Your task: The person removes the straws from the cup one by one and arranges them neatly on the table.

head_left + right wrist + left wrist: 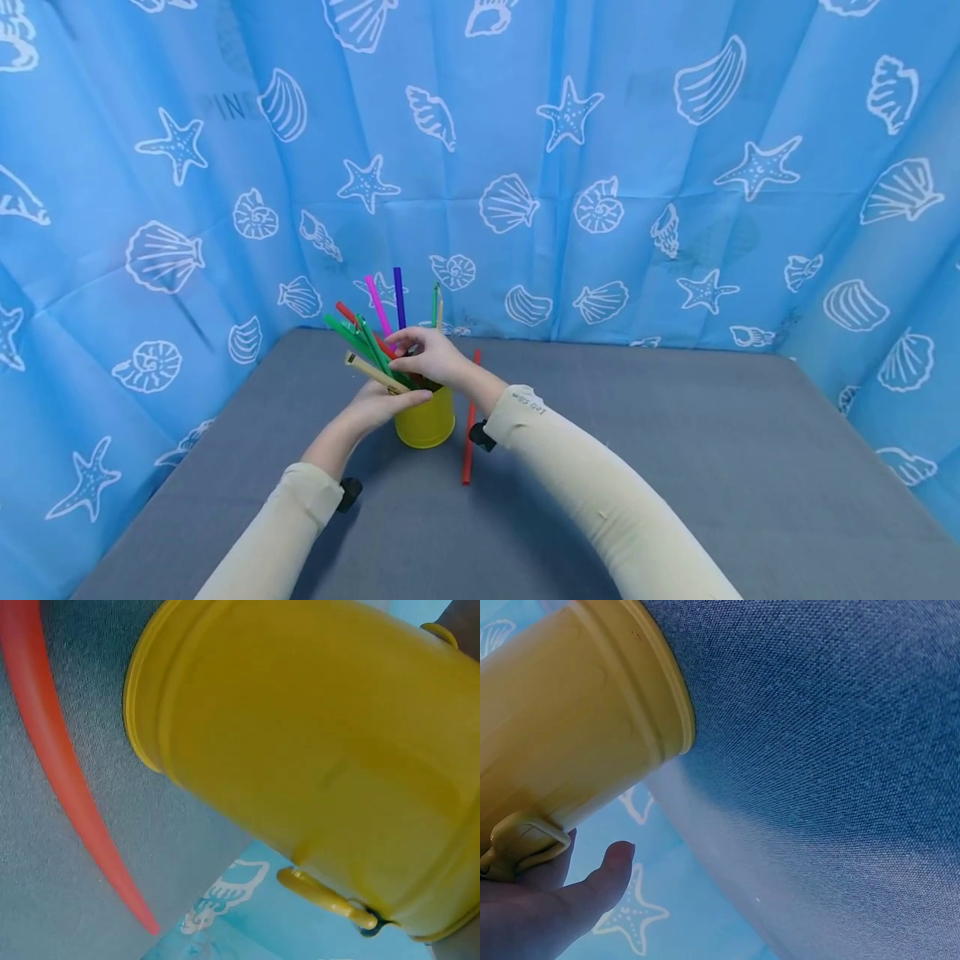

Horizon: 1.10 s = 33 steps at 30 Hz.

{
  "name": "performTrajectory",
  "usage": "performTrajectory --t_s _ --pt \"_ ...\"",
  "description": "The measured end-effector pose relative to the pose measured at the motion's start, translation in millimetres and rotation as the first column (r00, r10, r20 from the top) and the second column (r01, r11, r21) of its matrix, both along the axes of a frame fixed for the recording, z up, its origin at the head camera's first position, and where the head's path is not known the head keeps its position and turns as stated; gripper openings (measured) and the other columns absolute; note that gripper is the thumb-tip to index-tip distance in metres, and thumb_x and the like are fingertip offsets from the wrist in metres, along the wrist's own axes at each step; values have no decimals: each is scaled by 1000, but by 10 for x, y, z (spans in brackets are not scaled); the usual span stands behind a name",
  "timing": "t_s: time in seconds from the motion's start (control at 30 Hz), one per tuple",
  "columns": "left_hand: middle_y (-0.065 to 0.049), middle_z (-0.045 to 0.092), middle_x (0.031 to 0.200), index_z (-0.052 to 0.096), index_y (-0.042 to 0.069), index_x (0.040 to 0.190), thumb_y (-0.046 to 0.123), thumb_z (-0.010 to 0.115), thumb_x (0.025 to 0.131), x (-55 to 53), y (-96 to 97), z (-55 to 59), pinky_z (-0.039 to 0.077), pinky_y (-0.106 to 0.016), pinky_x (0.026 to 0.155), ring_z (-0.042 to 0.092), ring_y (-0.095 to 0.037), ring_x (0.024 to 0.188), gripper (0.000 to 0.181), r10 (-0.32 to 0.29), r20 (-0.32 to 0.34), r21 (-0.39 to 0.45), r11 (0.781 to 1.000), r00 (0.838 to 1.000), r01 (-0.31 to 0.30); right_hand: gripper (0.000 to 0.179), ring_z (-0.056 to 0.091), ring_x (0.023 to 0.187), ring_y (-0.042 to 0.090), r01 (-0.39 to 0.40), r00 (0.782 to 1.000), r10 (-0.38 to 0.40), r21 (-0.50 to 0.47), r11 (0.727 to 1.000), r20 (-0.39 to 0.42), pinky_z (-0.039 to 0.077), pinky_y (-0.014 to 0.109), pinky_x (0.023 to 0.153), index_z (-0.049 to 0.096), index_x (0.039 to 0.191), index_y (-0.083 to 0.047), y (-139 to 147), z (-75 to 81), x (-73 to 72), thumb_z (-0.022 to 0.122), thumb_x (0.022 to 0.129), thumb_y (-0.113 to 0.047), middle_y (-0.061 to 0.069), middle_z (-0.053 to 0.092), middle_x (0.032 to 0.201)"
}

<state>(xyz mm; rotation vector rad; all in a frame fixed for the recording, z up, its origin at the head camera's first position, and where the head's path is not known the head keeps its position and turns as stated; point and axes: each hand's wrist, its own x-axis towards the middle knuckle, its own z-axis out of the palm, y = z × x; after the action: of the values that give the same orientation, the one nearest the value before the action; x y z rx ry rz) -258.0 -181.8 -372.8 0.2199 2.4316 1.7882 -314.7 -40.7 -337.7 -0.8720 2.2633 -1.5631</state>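
Note:
A yellow bucket [424, 421] with small loop handles [322, 896] stands upright on the table, holding several long thin sticks or tubes. Among them are a magenta tube [378, 302], a purple one [399, 296], green ones [343, 330] and a beige stick [367, 367] with dark marks. My left hand [381, 406] grips the bucket's left side near the rim, thumb across the front. In the left wrist view its fingers [607, 881] lie beside a handle. Over the bucket's mouth, my right hand [435, 357] has bent fingers among the tubes; whether they pinch one is hidden.
A red tube [468, 442] lies on the grey table [675, 467], just right of the bucket. Behind and at both sides hangs a blue curtain [517, 125] with white sea shells. Each wrist carries a small black device [482, 435].

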Motion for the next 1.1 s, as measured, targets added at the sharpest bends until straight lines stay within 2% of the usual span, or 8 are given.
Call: performTrajectory --t_s 0.13,0.27,0.4,0.57,0.7,0.87,0.97,1.1 --pt "-19 42 145 34 2 146 16 70 91 -1 -3 -2 34 -52 108 42 -36 128 68 -14 -16 18 1000 1000 15 30 52 78 17 -32 999 32 1 999 1 46 23 67 63 121 -4 13 2 -1 68 91 -8 5 56 91" --pt "-19 42 144 35 2 145 16 71 90 -14 1 -21 34 -52 108 43 -36 128 67 -30 -28 26 999 999 31 28 54 78 16 -33 999 33 -1 999 -16 48 23 69 65 119 -4 38 6 12 68 91 -8 5 58 92" --pt "-20 43 144 34 2 146 16 70 91 -18 -3 -34 34 -52 108 44 -37 128 67 -45 -37 25 999 998 46 29 58 81 16 26 999 -27 -12 1000 -46 52 25 71 67 120 -7 69 25 34 69 91 -11 4 62 97" --pt "-19 43 145 32 5 148 18 71 90 -10 -12 -23 33 -53 108 43 -36 129 71 -18 -29 -10 1000 999 18 36 60 88 18 125 989 -131 -75 989 -73 54 27 74 65 128 -12 129 93 70 68 92 -13 6 66 101" --pt "-20 43 144 32 3 147 21 70 91 -8 -3 3 31 -55 109 41 -37 129 70 -5 -21 -34 999 1000 4 43 60 94 21 171 976 -190 -165 971 -107 55 29 78 59 135 -13 220 160 96 67 93 -12 9 68 105" --pt "-20 45 141 37 3 143 24 72 90 -16 7 34 31 -56 108 41 -37 128 67 40 32 -44 998 999 -38 44 63 96 23 192 953 -245 -272 943 -179 54 31 82 56 137 -8 325 261 111 65 93 -10 13 70 106" --pt "-19 43 143 31 4 147 27 73 88 -23 1 26 29 -57 109 39 -36 129 75 72 64 -54 996 995 -68 44 66 96 23 201 941 -273 -322 925 -198 54 31 85 56 136 -6 368 325 125 65 93 -8 15 71 106" --pt "-20 36 148 12 4 154 33 74 87 -20 -16 -10 26 -59 110 34 -37 134 96 92 91 -81 993 992 -84 46 67 98 23 220 936 -308 -396 891 -172 53 30 89 55 138 -6 423 401 158 65 93 -7 16 71 105"
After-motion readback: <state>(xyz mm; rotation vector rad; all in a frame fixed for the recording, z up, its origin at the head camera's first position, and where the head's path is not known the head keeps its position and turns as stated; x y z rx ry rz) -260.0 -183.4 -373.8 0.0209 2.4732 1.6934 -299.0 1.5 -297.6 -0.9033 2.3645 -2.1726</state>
